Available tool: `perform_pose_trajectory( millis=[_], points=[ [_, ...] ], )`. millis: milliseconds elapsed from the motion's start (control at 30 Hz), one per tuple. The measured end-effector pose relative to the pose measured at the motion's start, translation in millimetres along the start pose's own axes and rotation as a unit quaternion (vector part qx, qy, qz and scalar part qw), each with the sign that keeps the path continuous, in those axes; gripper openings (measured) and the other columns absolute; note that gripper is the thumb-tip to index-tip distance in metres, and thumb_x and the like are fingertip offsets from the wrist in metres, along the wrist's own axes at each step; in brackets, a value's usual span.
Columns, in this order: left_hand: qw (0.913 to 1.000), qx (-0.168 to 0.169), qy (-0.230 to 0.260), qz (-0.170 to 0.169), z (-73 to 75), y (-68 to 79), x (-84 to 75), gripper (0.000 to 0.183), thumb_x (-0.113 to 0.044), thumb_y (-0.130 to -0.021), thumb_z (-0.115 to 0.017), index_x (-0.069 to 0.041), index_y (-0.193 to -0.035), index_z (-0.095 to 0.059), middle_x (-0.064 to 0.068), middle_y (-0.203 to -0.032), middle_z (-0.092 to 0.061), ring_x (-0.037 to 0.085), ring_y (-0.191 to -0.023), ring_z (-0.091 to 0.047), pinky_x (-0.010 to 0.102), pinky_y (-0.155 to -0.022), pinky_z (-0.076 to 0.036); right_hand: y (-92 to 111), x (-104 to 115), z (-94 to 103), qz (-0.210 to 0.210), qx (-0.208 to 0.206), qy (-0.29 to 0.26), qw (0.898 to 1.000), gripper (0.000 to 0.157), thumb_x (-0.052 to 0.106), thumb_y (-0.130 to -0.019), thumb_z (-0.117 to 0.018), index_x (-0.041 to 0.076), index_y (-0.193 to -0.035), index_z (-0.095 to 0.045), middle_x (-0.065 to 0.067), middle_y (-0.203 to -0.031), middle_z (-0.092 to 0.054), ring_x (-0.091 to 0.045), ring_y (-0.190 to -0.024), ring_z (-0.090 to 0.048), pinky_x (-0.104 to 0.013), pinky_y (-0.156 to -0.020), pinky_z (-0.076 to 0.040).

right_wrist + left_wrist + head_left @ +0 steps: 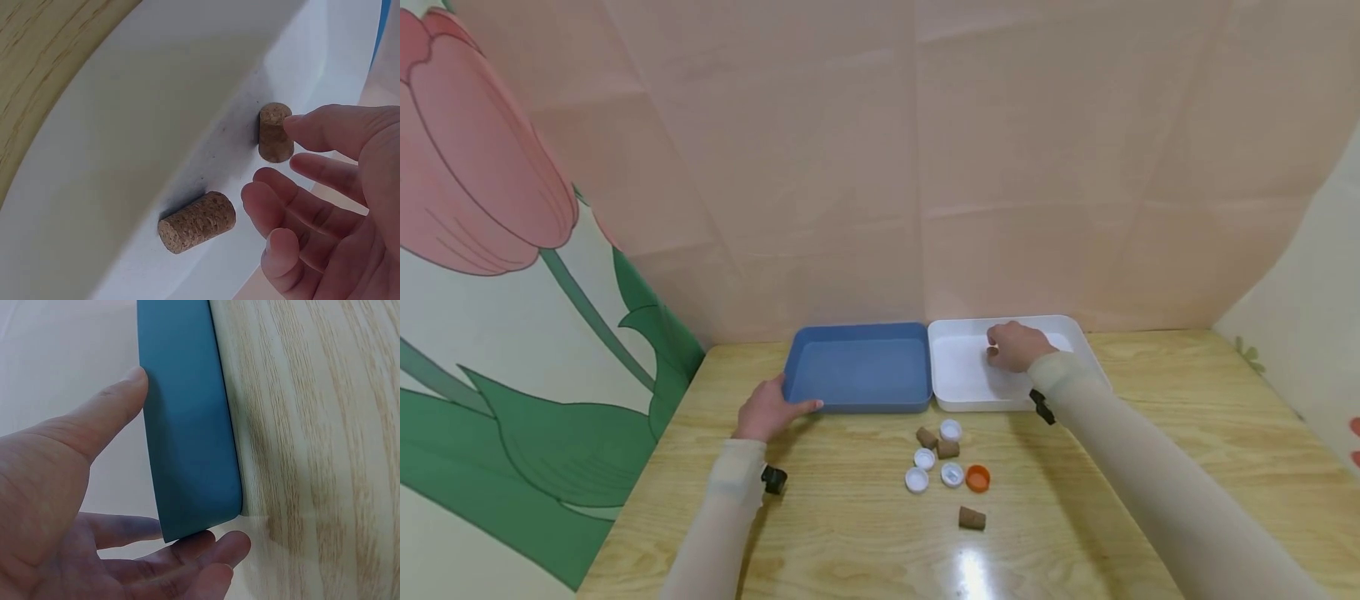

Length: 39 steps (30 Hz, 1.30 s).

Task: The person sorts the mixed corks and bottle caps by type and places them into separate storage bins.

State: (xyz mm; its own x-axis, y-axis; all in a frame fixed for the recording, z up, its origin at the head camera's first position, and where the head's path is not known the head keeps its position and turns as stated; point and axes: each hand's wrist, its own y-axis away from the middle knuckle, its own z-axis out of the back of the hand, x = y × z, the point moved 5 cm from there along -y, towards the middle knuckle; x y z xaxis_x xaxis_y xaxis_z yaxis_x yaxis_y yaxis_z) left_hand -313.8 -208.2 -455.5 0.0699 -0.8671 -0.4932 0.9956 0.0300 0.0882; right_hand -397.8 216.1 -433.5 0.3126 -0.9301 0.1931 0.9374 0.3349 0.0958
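Observation:
A blue tray (857,367) stands at the back of the table, and my left hand (769,408) holds its near left corner. In the left wrist view the thumb lies at the rim of the blue tray (187,425), with the other fingers bent about the corner. My right hand (1018,346) is down inside the white tray (958,383), fingers loosely bent. Its thumb tip overlaps the edge of an upright cork (275,134), and the index fingertip is right beside it. Another cork (197,223) lies on its side in the tray below the fingers.
In front of the trays lie several white caps (917,479), an orange cap (977,477) and two corks (948,449) close together. A third cork (972,518) lies nearer on the wooden table (850,517). A pinkish sheet (917,167) hangs behind the trays.

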Motion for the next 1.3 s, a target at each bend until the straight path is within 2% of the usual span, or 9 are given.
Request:
perform_pose_trajectory(
  millis=[133, 233, 500, 800, 1000, 1100, 1167, 1300],
  points=[
    [1.0, 0.002, 0.007, 0.004, -0.7, -0.3, -0.2, 0.104, -0.059, -0.082, -0.074, 0.007, -0.151, -0.034, 0.028, -0.151, -0.041, 0.045, -0.135, -0.044, 0.06, -0.102, -0.042, 2.5, -2.1, 1.7, -0.001, -0.012, -0.011, 1.0, 0.026, 0.017, -0.089, -0.065, 0.0, -0.109, -0.065, -0.019, -0.104, -0.066, -0.031, -0.088, -0.061, -0.05, -0.07, -0.051],
    [0.9999, 0.002, 0.01, 0.006, -0.6, -0.9, 0.0, 0.103, -0.057, -0.082, -0.075, 0.008, -0.151, -0.034, 0.028, -0.151, -0.041, 0.045, -0.136, -0.044, 0.06, -0.103, -0.041, 4.3, -0.5, 1.5, 0.003, -0.016, -0.016, 1.0, 0.029, 0.019, -0.09, -0.068, 0.001, -0.113, -0.065, -0.018, -0.108, -0.067, -0.03, -0.09, -0.062, -0.049, -0.073, -0.052],
    [0.9999, 0.002, 0.012, 0.004, -0.4, -1.2, -1.5, 0.1, -0.054, -0.084, -0.075, 0.009, -0.15, -0.035, 0.029, -0.15, -0.041, 0.046, -0.135, -0.044, 0.06, -0.103, -0.042, 19.3, 22.2, 1.9, 0.037, -0.035, -0.019, 0.999, 0.031, 0.015, -0.089, -0.071, 0.002, -0.117, -0.066, -0.008, -0.091, -0.067, -0.022, -0.08, -0.062, -0.042, -0.07, -0.053],
    [0.9998, 0.001, 0.021, 0.001, -1.5, -2.4, -5.4, 0.103, -0.057, -0.081, -0.076, 0.009, -0.15, -0.035, 0.028, -0.15, -0.041, 0.046, -0.135, -0.044, 0.06, -0.104, -0.041, 60.2, 54.8, 12.4, 0.101, -0.088, -0.017, 0.991, 0.026, 0.016, -0.087, -0.075, 0.007, -0.111, -0.069, -0.003, -0.087, -0.067, -0.017, -0.076, -0.061, -0.039, -0.065, -0.053],
    [0.9999, 0.006, 0.014, 0.005, -3.2, -3.9, -2.8, 0.103, -0.057, -0.082, -0.076, 0.008, -0.15, -0.034, 0.028, -0.151, -0.04, 0.046, -0.136, -0.042, 0.062, -0.105, -0.039, 90.2, 72.7, 9.6, 0.156, -0.124, -0.016, 0.98, 0.02, 0.015, -0.084, -0.077, 0.011, -0.102, -0.071, 0.006, -0.081, -0.063, -0.011, -0.072, -0.059, -0.037, -0.065, -0.05],
    [0.9999, 0.006, 0.011, 0.007, -4.1, -4.5, -2.4, 0.103, -0.057, -0.082, -0.075, 0.008, -0.151, -0.034, 0.027, -0.151, -0.04, 0.046, -0.136, -0.042, 0.062, -0.105, -0.039, 104.2, 80.9, 7.4, 0.173, -0.127, -0.021, 0.976, 0.019, 0.015, -0.083, -0.078, 0.011, -0.101, -0.071, 0.008, -0.08, -0.062, -0.009, -0.07, -0.058, -0.032, -0.064, -0.049],
    [0.9999, 0.006, 0.009, 0.006, -4.0, -4.9, -2.7, 0.104, -0.058, -0.081, -0.076, 0.008, -0.15, -0.035, 0.028, -0.151, -0.041, 0.046, -0.136, -0.043, 0.062, -0.104, -0.039, 112.8, 86.0, 5.7, 0.175, -0.113, -0.03, 0.978, 0.02, 0.015, -0.084, -0.078, 0.011, -0.102, -0.071, 0.008, -0.081, -0.062, -0.007, -0.07, -0.055, -0.026, -0.062, -0.048],
    [1.0, 0.006, 0.003, 0.002, -3.7, -7.0, -2.7, 0.104, -0.059, -0.081, -0.076, 0.008, -0.15, -0.035, 0.027, -0.15, -0.042, 0.045, -0.135, -0.044, 0.061, -0.104, -0.04, 128.0, 92.7, -2.0, 0.175, -0.091, -0.034, 0.98, 0.021, 0.02, -0.084, -0.078, 0.013, -0.103, -0.071, 0.01, -0.083, -0.062, -0.003, -0.07, -0.051, -0.024, -0.061, -0.047]
  ],
)
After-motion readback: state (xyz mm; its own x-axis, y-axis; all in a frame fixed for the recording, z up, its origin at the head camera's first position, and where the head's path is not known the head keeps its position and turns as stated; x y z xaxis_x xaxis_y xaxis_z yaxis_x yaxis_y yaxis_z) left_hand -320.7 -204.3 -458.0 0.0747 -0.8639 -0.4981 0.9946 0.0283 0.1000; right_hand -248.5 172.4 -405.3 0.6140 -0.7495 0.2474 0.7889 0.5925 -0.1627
